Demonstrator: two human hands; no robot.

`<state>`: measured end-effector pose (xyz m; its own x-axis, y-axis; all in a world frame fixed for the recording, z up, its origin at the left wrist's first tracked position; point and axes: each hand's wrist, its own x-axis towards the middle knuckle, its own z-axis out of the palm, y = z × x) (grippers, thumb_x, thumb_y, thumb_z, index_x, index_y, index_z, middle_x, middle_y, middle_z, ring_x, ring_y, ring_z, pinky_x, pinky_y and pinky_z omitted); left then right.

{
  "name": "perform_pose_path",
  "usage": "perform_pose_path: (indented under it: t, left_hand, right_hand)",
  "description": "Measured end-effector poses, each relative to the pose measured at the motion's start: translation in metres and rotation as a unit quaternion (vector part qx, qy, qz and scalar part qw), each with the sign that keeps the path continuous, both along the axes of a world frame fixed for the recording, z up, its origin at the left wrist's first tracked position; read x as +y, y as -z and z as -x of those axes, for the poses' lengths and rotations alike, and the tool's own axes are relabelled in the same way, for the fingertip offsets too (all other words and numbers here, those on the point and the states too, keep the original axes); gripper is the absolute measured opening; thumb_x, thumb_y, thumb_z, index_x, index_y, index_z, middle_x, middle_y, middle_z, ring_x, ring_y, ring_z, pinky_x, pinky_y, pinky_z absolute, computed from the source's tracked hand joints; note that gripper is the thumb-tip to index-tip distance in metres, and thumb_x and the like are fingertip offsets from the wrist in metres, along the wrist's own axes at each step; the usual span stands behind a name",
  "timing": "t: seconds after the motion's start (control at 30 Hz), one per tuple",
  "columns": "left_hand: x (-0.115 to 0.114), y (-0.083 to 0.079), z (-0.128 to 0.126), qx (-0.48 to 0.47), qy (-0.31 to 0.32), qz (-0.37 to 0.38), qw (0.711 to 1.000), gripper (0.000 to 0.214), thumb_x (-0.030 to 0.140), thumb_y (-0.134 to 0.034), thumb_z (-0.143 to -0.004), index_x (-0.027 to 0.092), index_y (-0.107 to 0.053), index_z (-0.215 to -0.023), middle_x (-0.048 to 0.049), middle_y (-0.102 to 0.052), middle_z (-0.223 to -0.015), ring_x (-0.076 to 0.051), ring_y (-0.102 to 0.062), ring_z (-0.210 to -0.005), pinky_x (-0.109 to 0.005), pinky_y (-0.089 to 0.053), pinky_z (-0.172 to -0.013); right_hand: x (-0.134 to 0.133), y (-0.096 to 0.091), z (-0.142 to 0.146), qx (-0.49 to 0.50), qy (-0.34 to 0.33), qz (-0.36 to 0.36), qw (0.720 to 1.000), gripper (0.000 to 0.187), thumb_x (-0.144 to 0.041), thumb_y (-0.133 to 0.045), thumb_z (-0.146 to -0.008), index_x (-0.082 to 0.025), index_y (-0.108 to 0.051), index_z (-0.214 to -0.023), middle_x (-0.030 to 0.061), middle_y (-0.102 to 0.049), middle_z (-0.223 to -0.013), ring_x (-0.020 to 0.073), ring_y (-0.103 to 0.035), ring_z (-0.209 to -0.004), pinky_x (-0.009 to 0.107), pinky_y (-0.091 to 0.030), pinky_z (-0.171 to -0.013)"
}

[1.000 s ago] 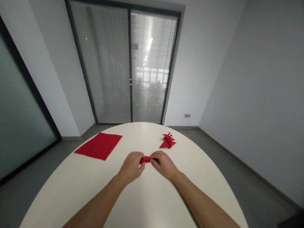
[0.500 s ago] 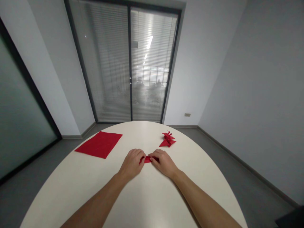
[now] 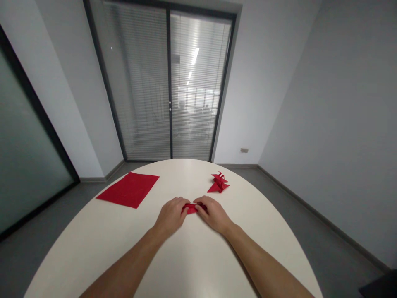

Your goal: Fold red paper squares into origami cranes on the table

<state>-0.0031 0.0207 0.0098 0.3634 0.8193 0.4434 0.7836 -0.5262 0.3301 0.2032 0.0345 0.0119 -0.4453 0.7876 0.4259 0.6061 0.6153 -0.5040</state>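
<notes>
Between my two hands is a small piece of folded red paper, low over the middle of the table; only its centre shows. My left hand grips its left end, thumb in front and fingers curled behind. At the other end my right hand pinches it in the same way. The fingers cover both ends, so the full shape of the fold is hidden. Beyond my right hand stands a red origami crane. Off to the left lies a flat square sheet of red paper.
The round white table has a curved edge, with grey floor around it. Behind it is a dark-framed glass door with blinds. A dark object shows at the lower right corner.
My left hand has shifted very slightly left, and a little more of the folded paper shows between the hands. The crane and the flat sheet lie where they were.
</notes>
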Motion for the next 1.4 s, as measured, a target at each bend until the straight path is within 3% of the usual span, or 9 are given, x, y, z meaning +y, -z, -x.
perform_pose_path:
  t: [0.17, 0.47, 0.63, 0.8, 1.0, 1.23, 1.4]
  left_hand:
    - [0.001, 0.000, 0.000, -0.036, -0.001, -0.008, 0.999, 0.023, 0.011, -0.049, -0.090, 0.022, -0.063, -0.105, -0.0043, -0.070, -0.102, -0.021, -0.065, -0.095, -0.034, -0.050, -0.086]
    - [-0.003, -0.004, -0.001, -0.071, -0.012, -0.007, 0.997, 0.021, 0.011, -0.047, -0.089, 0.023, -0.057, -0.103, -0.0030, -0.068, -0.099, -0.020, -0.064, -0.092, -0.032, -0.049, -0.083]
    - [-0.006, -0.009, -0.001, -0.070, 0.002, -0.019, 0.997, 0.017, 0.014, -0.044, -0.092, 0.023, -0.055, -0.102, -0.0026, -0.066, -0.098, -0.019, -0.063, -0.091, -0.032, -0.049, -0.081]
    - [-0.010, -0.016, -0.001, -0.040, 0.039, -0.068, 0.996, 0.013, 0.021, -0.053, -0.092, 0.021, -0.057, -0.104, -0.0084, -0.064, -0.115, -0.024, -0.059, -0.106, -0.040, -0.048, -0.092]
    - [-0.007, -0.011, 0.000, 0.016, 0.065, -0.118, 0.991, 0.015, 0.011, -0.057, -0.088, 0.021, -0.064, -0.096, -0.0071, -0.062, -0.124, -0.025, -0.053, -0.116, -0.044, -0.043, -0.102]
    - [-0.004, -0.005, -0.001, 0.064, 0.066, -0.098, 0.991, 0.017, 0.010, -0.057, -0.091, 0.021, -0.069, -0.096, -0.0054, -0.065, -0.106, -0.023, -0.056, -0.100, -0.041, -0.046, -0.088]
    - [-0.004, -0.003, -0.002, 0.082, 0.070, -0.071, 0.992, 0.021, 0.010, -0.056, -0.092, 0.022, -0.070, -0.101, -0.0043, -0.069, -0.100, -0.022, -0.059, -0.097, -0.040, -0.047, -0.087]
  right_hand:
    - [-0.003, -0.004, -0.003, 0.021, -0.007, 0.025, 0.999, 0.032, -0.026, -0.067, -0.087, -0.023, -0.061, -0.118, 0.0045, -0.070, -0.104, 0.0199, -0.064, -0.089, 0.031, -0.049, -0.079]
    - [-0.007, -0.012, -0.006, 0.021, -0.090, 0.020, 0.995, 0.015, -0.022, -0.064, -0.089, -0.022, -0.067, -0.104, 0.0053, -0.071, -0.102, 0.0197, -0.064, -0.093, 0.031, -0.049, -0.084]
    - [-0.004, -0.006, -0.006, 0.091, -0.059, 0.074, 0.991, 0.014, -0.023, -0.061, -0.091, -0.022, -0.072, -0.100, 0.0047, -0.073, -0.098, 0.0192, -0.066, -0.088, 0.029, -0.050, -0.080]
    - [-0.001, 0.000, -0.006, 0.127, -0.034, 0.129, 0.983, 0.016, -0.028, -0.062, -0.090, -0.020, -0.073, -0.097, 0.0031, -0.074, -0.087, 0.0187, -0.064, -0.078, 0.029, -0.049, -0.073]
    - [0.002, 0.004, -0.007, 0.161, -0.029, 0.174, 0.971, 0.016, -0.028, -0.064, -0.086, -0.017, -0.073, -0.093, 0.0015, -0.072, -0.079, 0.0159, -0.059, -0.070, 0.026, -0.045, -0.066]
    - [-0.003, -0.001, -0.009, 0.055, 0.001, 0.113, 0.992, 0.016, -0.022, -0.061, -0.087, -0.020, -0.075, -0.094, 0.0012, -0.072, -0.079, 0.0163, -0.059, -0.069, 0.026, -0.042, -0.065]
    - [-0.005, -0.005, -0.008, 0.001, -0.009, 0.026, 1.000, 0.016, -0.013, -0.061, -0.085, -0.022, -0.075, -0.088, 0.0039, -0.073, -0.096, 0.0209, -0.063, -0.092, 0.032, -0.046, -0.085]
